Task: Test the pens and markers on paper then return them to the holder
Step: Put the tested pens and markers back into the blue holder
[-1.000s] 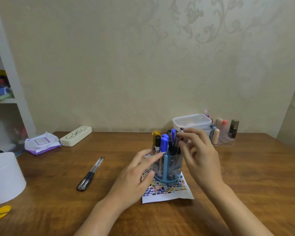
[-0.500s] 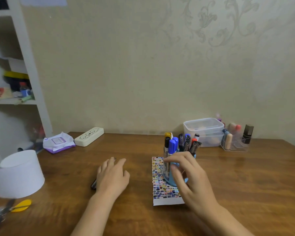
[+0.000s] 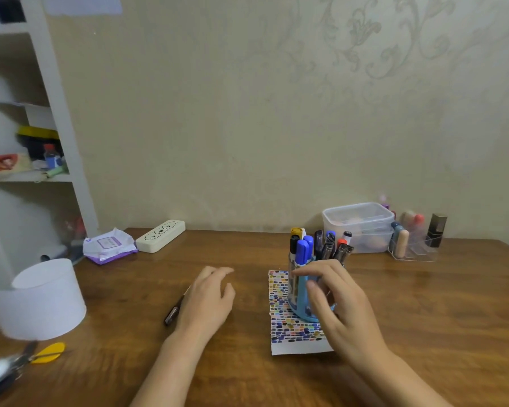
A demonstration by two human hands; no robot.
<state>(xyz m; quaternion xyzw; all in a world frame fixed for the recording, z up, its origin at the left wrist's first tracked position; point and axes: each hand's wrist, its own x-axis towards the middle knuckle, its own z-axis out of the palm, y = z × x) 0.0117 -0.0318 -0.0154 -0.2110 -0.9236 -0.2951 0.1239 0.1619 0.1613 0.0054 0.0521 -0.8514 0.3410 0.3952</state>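
The right hand curls its grip round the blue holder, fingers and thumb on its front. The holder stands on the paper, which is covered in coloured marks, and is full of pens and markers, caps up. The left hand lies flat on the desk, grip wide and slack, covering loose pens whose dark ends stick out at its left. A white case and a wipes pack lie far left.
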